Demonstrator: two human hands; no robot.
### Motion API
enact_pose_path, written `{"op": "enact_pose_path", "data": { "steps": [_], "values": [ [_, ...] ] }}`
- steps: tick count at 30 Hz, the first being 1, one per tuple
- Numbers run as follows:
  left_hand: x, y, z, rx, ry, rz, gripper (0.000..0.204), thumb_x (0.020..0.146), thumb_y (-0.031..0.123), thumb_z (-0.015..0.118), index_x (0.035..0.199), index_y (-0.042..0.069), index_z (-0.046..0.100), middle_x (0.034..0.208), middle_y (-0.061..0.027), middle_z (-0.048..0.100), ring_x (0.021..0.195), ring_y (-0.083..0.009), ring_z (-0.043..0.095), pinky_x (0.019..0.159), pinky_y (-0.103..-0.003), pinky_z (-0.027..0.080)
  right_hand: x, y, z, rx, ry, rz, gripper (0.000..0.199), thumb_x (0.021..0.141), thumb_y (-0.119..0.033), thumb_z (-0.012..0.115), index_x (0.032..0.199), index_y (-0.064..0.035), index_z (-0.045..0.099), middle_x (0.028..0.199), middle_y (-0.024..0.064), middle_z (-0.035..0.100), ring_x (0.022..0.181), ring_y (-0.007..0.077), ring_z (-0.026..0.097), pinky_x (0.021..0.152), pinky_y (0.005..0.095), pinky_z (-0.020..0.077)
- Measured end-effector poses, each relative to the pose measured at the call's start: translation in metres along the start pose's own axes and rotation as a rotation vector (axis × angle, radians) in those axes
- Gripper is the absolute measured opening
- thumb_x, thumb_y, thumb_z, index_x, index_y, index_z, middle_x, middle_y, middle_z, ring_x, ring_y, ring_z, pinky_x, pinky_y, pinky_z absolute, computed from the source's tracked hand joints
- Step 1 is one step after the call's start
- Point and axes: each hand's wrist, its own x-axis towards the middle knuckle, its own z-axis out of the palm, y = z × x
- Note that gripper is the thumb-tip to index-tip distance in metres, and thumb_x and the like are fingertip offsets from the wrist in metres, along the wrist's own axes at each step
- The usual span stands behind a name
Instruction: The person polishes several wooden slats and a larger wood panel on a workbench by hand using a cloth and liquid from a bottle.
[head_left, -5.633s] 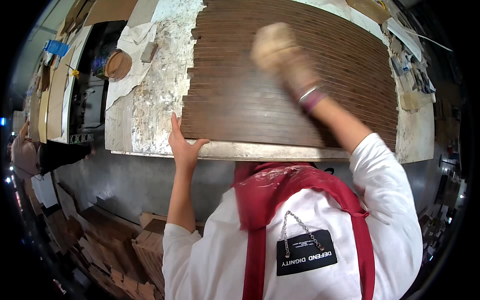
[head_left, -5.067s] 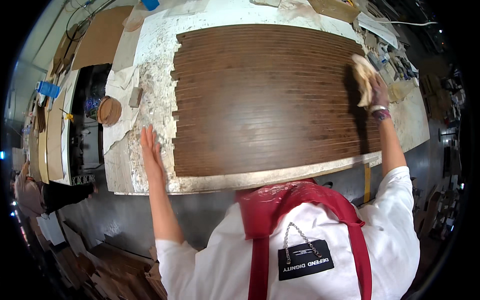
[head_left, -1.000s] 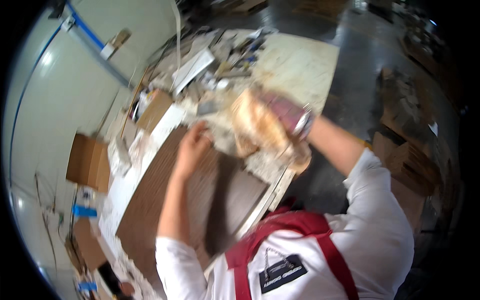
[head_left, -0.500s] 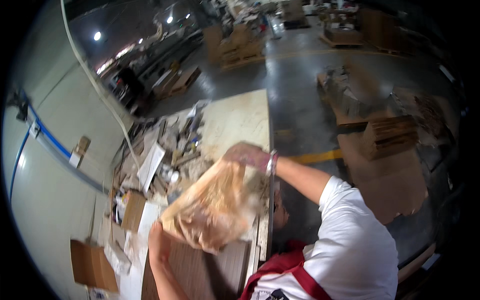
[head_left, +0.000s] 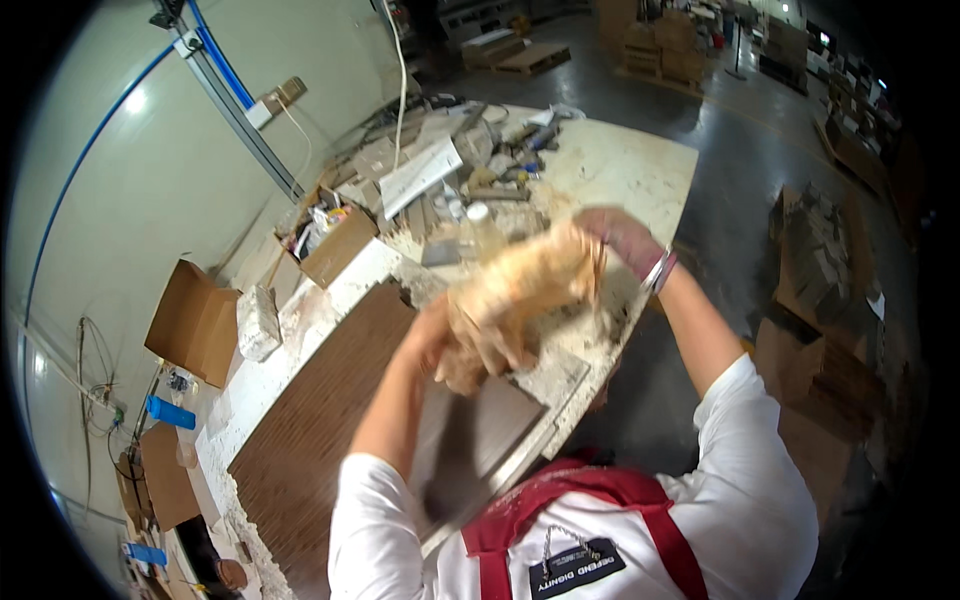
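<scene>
A crumpled tan cloth (head_left: 525,285), blurred by motion, is stretched between my hands above the worktable. My left hand (head_left: 432,330) grips its near left end, fingers partly hidden by the folds. At the far right end my right hand (head_left: 622,240), in a stained pinkish glove, is closed on the cloth's edge. Beneath and left of the cloth lies a wide brown layer of narrow ridged strips (head_left: 320,400). A smooth grey-brown board (head_left: 480,430) rests nearer my body, with a shadow across it.
Scraps, tools and a white sheet (head_left: 420,178) clutter the table's far left. An open cardboard box (head_left: 195,320) and a white wrapped block (head_left: 258,322) stand along the wall side. Stacked cardboard (head_left: 820,385) lies on the floor to the right.
My view has swung left. The cloth, earlier hanging spread out like a sheet, is now more bunched between my hands. Both hands still hold it.
</scene>
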Motion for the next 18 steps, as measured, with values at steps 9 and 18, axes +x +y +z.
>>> {"op": "enact_pose_path", "data": {
  "steps": [9, 18],
  "values": [
    [-0.041, 0.058, 0.031, 0.077, -0.199, 0.198, 0.02, 0.1, 0.023, 0.051, 0.101, 0.008, 0.064, 0.089, 0.0, 0.065, 0.079, -0.011, 0.06, 0.071, -0.026, 0.049, 0.003, -0.087, 0.09, 0.104, -0.679, 0.418, 0.055, 0.086, -0.032, 0.07, 0.132, -0.0043, 0.053, 0.123, 0.0093, 0.064, 0.106, 0.0171, 0.061, 0.092, 0.0316, 0.0475],
    [-0.016, -0.052, -0.021, 0.091, -0.196, -0.036, 0.086, 0.091, 0.069, 0.043, 0.152, 0.01, 0.026, 0.153, -0.0113, 0.034, 0.14, -0.0305, 0.032, 0.111, -0.045, 0.032, -0.015, -0.116, 0.096, 0.556, -0.223, 0.33, 0.056, 0.098, -0.037, 0.052, 0.142, -0.0042, 0.041, 0.134, 0.0115, 0.057, 0.131, 0.0189, 0.047, 0.105, 0.0334, 0.0418]
  ]
}}
